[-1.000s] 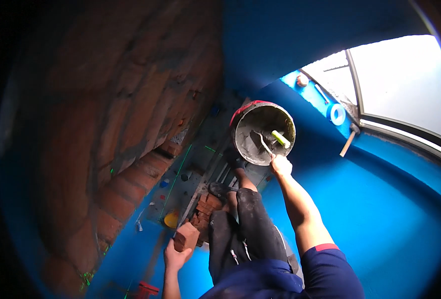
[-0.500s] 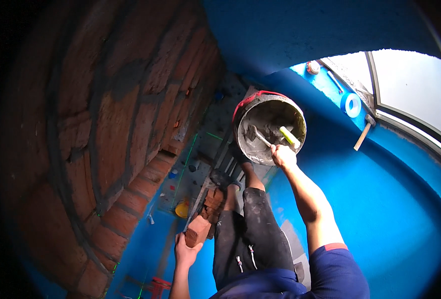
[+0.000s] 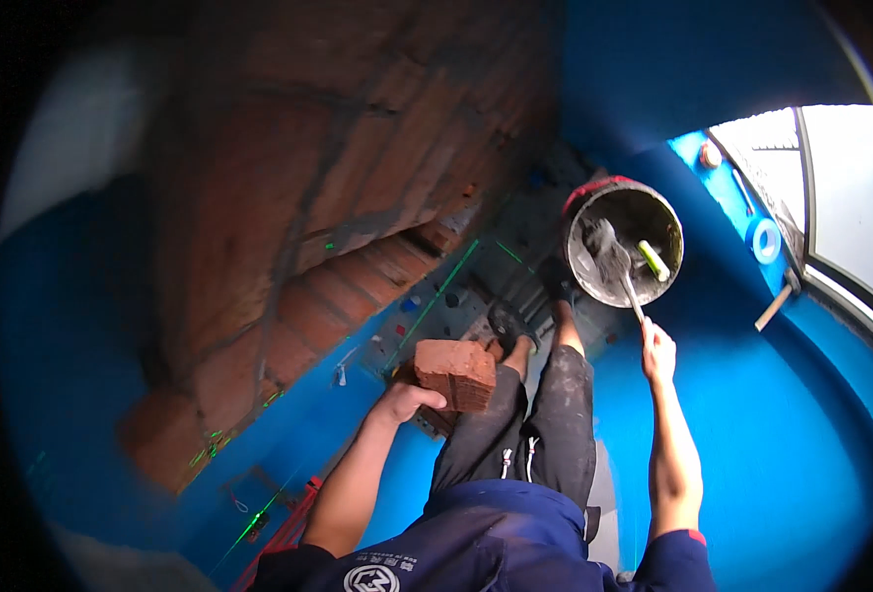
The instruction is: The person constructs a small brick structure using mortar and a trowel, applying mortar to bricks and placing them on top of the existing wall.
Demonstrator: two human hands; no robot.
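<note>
My left hand (image 3: 404, 403) is closed on a reddish-brown brick (image 3: 455, 371), with the thumb over its near side; the fingers underneath are hidden. My right hand (image 3: 658, 352) grips the handle of a trowel (image 3: 631, 292). Grey mortar (image 3: 608, 255) is heaped on the trowel's blade, which shows over the mouth of a round bucket (image 3: 677, 223); whether it touches the mortar inside I cannot tell. A second tool with a yellow-green handle (image 3: 654, 260) leans within the bucket.
On my left rises a brick wall (image 3: 259, 197) with grey joints, its lower courses stepped (image 3: 328, 296). Green laser lines (image 3: 446, 276) cross the floor. Along the blue ledge by the window lie a roll of blue tape (image 3: 763, 241) and a hammer (image 3: 776, 304).
My left hand has raised the brick from the stack by my legs. My right hand has drawn back toward me, and the trowel now carries mortar. The view has shifted left.
</note>
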